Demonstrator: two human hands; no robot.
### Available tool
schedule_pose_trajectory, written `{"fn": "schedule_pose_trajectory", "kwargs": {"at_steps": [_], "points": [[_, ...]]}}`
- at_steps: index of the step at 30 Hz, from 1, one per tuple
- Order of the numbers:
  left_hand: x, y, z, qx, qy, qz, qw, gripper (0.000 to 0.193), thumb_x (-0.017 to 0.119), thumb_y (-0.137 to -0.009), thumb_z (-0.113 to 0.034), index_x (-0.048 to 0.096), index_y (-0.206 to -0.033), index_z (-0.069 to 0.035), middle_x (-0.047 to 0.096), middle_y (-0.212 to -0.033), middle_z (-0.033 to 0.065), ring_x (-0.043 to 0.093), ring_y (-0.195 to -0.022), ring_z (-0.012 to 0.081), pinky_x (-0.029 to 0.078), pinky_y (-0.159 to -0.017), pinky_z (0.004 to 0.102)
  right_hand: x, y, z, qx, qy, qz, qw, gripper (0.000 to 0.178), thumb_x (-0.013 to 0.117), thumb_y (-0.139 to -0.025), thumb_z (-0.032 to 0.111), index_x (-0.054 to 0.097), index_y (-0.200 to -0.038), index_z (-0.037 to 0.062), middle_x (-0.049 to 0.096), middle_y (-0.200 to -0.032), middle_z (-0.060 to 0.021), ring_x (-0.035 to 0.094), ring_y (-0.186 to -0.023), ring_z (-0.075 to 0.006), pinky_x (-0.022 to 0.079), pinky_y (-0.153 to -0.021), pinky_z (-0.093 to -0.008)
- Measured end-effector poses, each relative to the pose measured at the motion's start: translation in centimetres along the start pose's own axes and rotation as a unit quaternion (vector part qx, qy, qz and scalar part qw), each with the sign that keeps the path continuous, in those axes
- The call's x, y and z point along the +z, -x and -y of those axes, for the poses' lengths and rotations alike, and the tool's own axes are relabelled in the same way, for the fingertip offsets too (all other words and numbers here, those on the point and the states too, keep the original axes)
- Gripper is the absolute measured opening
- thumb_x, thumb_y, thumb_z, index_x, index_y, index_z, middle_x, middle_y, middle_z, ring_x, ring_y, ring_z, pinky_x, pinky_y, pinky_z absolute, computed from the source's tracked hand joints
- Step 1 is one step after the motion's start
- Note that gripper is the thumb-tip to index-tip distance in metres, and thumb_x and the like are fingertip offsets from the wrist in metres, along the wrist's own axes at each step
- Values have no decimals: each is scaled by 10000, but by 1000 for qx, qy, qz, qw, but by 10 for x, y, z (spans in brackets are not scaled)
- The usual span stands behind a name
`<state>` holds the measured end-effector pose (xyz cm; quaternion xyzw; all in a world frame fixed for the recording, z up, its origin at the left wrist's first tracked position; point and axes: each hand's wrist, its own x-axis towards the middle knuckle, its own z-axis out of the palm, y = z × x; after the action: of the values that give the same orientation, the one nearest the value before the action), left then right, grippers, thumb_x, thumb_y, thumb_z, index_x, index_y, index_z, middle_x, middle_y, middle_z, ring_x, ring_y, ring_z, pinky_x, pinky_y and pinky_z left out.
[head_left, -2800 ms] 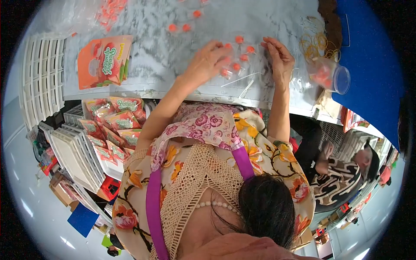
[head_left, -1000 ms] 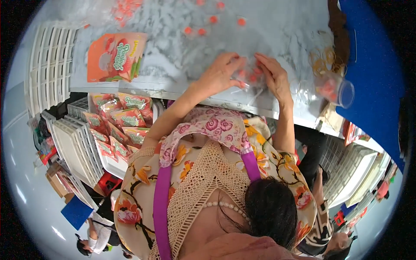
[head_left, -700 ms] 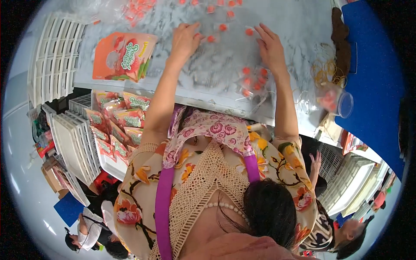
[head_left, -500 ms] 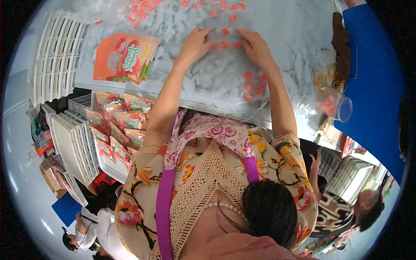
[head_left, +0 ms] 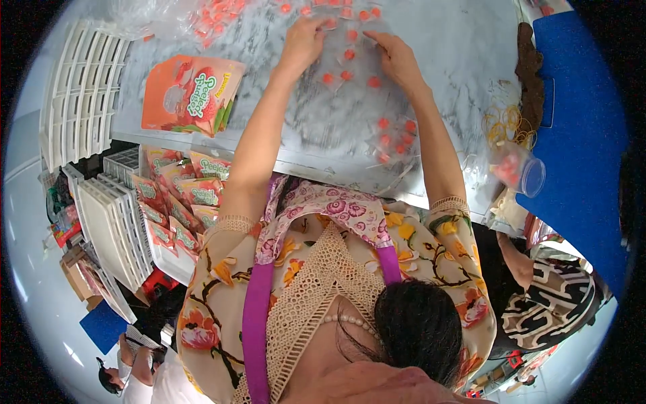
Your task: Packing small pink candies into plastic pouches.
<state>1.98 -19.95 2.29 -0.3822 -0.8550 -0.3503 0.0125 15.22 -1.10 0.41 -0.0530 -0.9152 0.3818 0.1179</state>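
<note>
Small red candies in clear wrappers lie scattered over the table between and in front of my hands. My left hand reaches to the far middle, its fingertips at the edge of one wrapped red candy. Whether it touches that candy, I cannot tell. Across from it, my right hand has its index finger stretched toward another candy, a little apart from it. Nothing shows in the right hand. A cluster of wrapped candies rests nearer me, beside my right forearm.
A flat red-orange pouch lies left on the marbled table. White racks stand beyond it. Below, a bin holds several filled pouches. At right are rubber bands and a tipped clear tub. Other people are behind.
Both hands have moved farther from me across the table. Several wrapped candies that were near the fingers now lie spread apart between and below them.
</note>
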Motion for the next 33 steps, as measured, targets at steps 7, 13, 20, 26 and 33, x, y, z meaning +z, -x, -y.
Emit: {"fn": "schedule_pose_trajectory", "kwargs": {"at_steps": [7, 13, 20, 26, 33], "points": [[3, 4, 18, 26, -75, 77, 994, 334, 594, -857, -178, 627, -1175, -81, 643, -979, 172, 615, -893, 340, 488, -788, 403, 5, -6, 14, -70, 86, 51, 993, 555, 484, -742, -79, 575, -1249, 129, 600, -1231, -61, 545, -1086, -288, 455, -938, -367], [-24, 38, -1, -65, 68, 160, 983, 600, 735, -756, -188, 529, -1311, -93, 509, -1240, 167, 590, -962, 330, 466, -870, 381, 2, 0, 12, -88, 57, -17, 994, 532, 500, -736, -65, 585, -1229, 113, 606, -1225, -37, 550, -1057, -279, 482, -894, -366], [2, 75, -32, 24, -5, 171, 985, 671, 740, -704, -78, 461, -1309, 3, 471, -1256, 183, 564, -1030, 316, 487, -863, 366, 1, 27, 32, -101, 110, 63, 987, 476, 566, -749, -8, 597, -1211, 103, 616, -1205, -48, 551, -1070, -285, 483, -897, -369], [12, 95, -86, -13, 163, 184, 969, 548, 696, -756, -84, 512, -1268, -24, 493, -1243, 203, 555, -1063, 341, 481, -887, 384, -41, 67, 23, -53, 90, 112, 988, 527, 543, -718, -65, 599, -1216, 98, 608, -1222, -71, 548, -1048, -293, 482, -897, -371], [-13, -29, 0, 7, -39, 42, 998, 439, 636, -788, -99, 585, -1220, -46, 553, -1175, 210, 534, -1077, 372, 433, -932, 427, -39, -32, 19, -34, 56, -44, 997, 409, 526, -831, -30, 602, -1209, 108, 598, -1242, -110, 550, -1069, -307, 446, -944, -357]]}}
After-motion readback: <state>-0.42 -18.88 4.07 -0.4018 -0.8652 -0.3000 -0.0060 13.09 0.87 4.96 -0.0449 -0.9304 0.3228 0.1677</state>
